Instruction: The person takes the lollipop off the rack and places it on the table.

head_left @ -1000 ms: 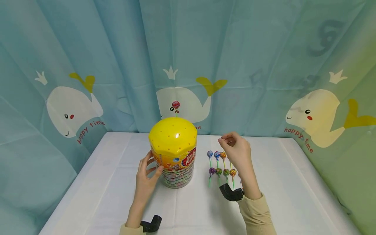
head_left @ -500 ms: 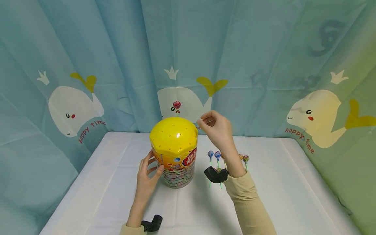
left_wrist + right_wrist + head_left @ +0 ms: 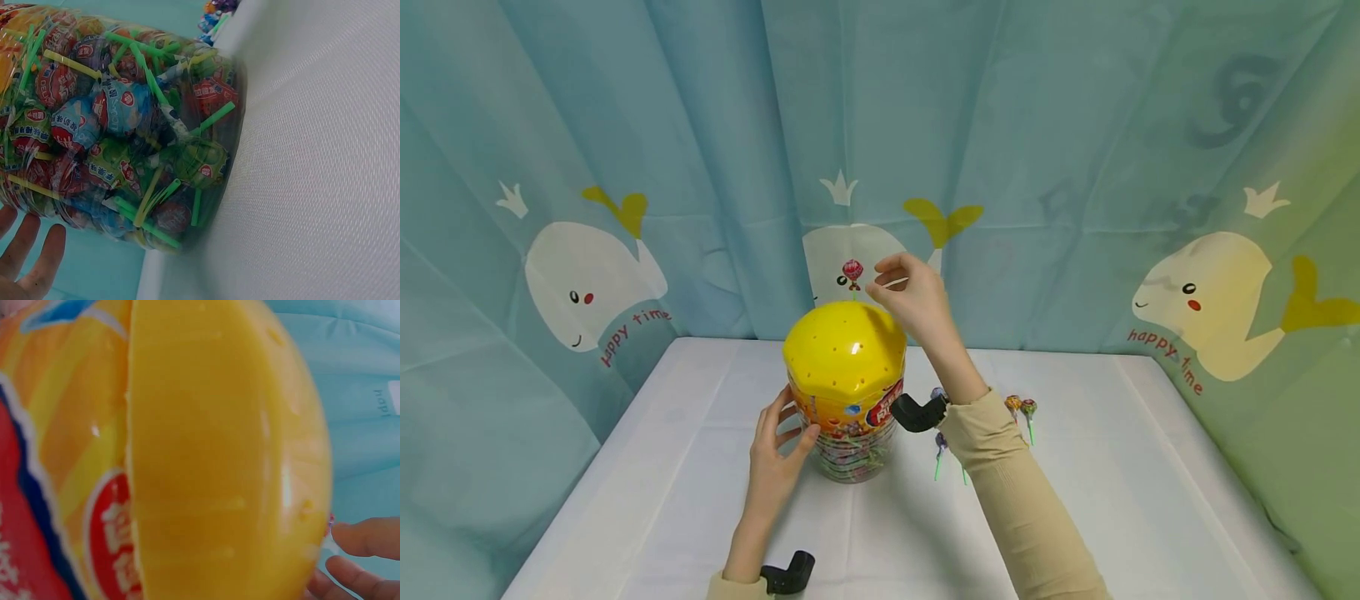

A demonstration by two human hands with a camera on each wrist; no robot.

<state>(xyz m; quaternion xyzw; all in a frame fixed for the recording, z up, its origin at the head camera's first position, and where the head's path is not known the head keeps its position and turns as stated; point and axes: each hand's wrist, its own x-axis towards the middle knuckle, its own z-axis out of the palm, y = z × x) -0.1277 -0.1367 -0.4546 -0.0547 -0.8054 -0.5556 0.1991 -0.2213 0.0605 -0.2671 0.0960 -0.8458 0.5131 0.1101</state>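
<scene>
A clear jar (image 3: pixel 850 458) full of wrapped lollipops stands upright on the table, capped by a yellow domed lid (image 3: pixel 842 350) dotted with small holes. From the lid's top rises a red lollipop (image 3: pixel 852 269) on a green stick. My left hand (image 3: pixel 775 454) holds the jar's left side, thumb in front and fingers around the side. Just right of the red lollipop hovers my right hand (image 3: pixel 913 304), its fingers loosely bent and nothing seen between them. The right wrist view has the lid filling the middle, with that hand's thumb (image 3: pixel 369 537) at the lower right.
Loose lollipops lie right of the jar, among them a purple one (image 3: pixel 942 442) and a green-and-red one (image 3: pixel 1028 407); my right forearm (image 3: pixel 1015 483) covers others. A whale-print curtain (image 3: pixel 1060 167) hangs behind the white table (image 3: pixel 662 500).
My right hand has moved left and up, from above the loose lollipops to beside the red lollipop on the lid. The left hand stays on the jar.
</scene>
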